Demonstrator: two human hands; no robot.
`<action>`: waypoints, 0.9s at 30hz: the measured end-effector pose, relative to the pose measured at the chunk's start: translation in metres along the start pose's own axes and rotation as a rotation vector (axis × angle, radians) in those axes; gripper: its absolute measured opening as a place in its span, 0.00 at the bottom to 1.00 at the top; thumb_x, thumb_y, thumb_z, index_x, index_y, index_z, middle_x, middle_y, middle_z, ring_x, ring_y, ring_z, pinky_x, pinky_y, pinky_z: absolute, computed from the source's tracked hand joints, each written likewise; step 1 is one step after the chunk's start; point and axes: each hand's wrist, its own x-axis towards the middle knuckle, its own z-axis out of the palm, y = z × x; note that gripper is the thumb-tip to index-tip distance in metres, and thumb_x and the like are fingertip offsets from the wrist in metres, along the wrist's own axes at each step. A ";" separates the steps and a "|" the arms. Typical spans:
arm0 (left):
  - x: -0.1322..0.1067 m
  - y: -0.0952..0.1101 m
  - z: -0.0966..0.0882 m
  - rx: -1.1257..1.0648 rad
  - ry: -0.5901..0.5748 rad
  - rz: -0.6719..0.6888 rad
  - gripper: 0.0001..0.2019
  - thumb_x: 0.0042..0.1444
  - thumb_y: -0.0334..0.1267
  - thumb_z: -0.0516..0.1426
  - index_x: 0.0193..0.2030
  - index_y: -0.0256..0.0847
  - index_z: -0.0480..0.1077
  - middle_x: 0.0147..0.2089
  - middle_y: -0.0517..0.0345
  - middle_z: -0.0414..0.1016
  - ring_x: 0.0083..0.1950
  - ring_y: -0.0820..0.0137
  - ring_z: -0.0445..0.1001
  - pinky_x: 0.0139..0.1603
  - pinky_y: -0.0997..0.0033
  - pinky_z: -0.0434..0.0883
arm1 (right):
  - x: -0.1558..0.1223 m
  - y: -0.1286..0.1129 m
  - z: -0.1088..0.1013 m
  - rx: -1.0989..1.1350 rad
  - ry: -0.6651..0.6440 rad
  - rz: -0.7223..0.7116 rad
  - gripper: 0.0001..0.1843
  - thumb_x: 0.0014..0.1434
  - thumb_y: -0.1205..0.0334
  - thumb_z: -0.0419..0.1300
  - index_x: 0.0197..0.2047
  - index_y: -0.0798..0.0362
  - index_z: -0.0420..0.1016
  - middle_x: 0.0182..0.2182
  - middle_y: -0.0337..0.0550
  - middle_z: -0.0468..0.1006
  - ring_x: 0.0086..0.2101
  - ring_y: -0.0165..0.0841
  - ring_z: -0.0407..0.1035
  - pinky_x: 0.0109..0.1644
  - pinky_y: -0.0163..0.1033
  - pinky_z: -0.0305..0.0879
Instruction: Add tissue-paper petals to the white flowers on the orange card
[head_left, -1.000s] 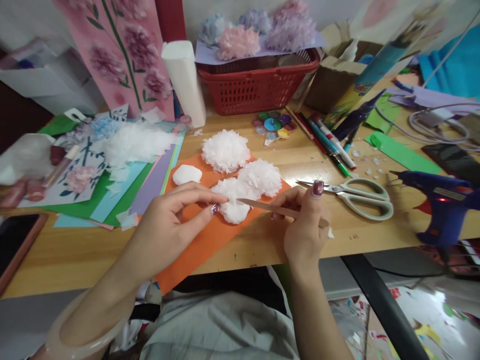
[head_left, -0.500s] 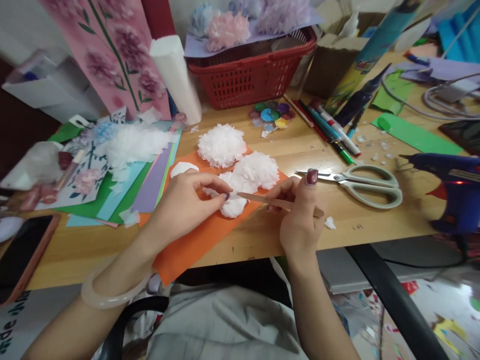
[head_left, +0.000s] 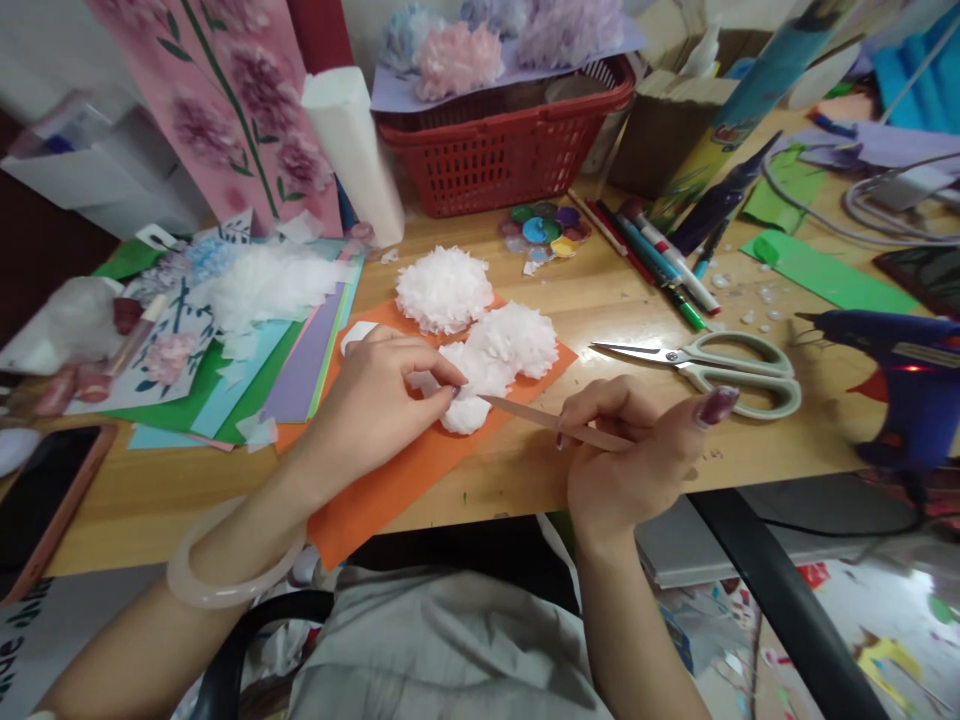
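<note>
On an orange sheet of paper (head_left: pixel 367 500) lie white fluffy paper flowers (head_left: pixel 442 290), one at the back and a larger cluster (head_left: pixel 517 340) in front of it. My left hand (head_left: pixel 386 395) rests over the sheet, thumb and forefinger pinched on a small white paper piece (head_left: pixel 422 381) that they mostly cover. My right hand (head_left: pixel 630 450), thumb raised, grips a flat tan strip (head_left: pixel 525 410) tapering to a point. The strip's tip lies close to my left fingertips, by a rounded white paper piece (head_left: pixel 465 415). Scissors (head_left: pixel 705 365) lie partly open beyond my right hand.
A blue glue gun (head_left: pixel 892 370) with a lit red light is at the right. Behind are pens (head_left: pixel 660 260), a paint palette (head_left: pixel 544 230) and a red basket (head_left: pixel 502 150). Coloured papers (head_left: pixel 292 380) and a phone (head_left: pixel 52 500) lie left.
My right hand has moved right, away from my left hand, and its thumb now leans right. More of the tan strip shows. My left hand has barely moved.
</note>
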 end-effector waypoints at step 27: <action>-0.040 -0.031 -0.044 0.160 0.250 -0.001 0.08 0.61 0.37 0.56 0.37 0.53 0.76 0.41 0.63 0.83 0.53 0.57 0.77 0.58 0.51 0.70 | -0.005 0.005 -0.001 -0.126 -0.110 -0.090 0.37 0.72 0.37 0.43 0.19 0.48 0.73 0.14 0.39 0.68 0.18 0.33 0.65 0.22 0.41 0.57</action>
